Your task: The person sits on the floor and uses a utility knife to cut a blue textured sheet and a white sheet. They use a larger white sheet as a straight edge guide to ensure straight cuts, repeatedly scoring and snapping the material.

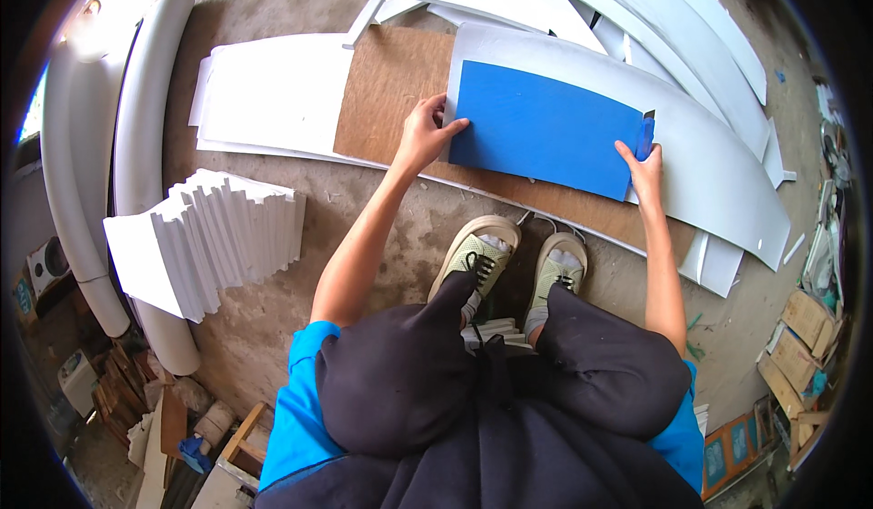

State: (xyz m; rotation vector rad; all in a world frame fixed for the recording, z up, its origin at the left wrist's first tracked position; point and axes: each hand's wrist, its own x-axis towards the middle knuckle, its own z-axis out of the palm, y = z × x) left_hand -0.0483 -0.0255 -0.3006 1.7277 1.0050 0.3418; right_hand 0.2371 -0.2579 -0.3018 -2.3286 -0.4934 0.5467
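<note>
A blue rectangular sheet [546,127] lies on a larger white foam sheet [700,145], which rests over a brown wooden board [391,82]. My left hand [423,136] is closed on the white sheet's left edge, its thumb reaching the blue sheet's left edge and its fingers partly hidden. At the blue sheet's right end, my right hand [644,173] grips a blue utility knife [647,134] that points away from me. The right thumb touches the blue sheet's edge.
More white sheets [273,91] lie left of the board, and long white offcuts [582,18] pile up beyond it. A stack of white cut pieces [218,236] stands at left, beside long white rolls [150,100]. Wood scraps [805,327] lean at far right.
</note>
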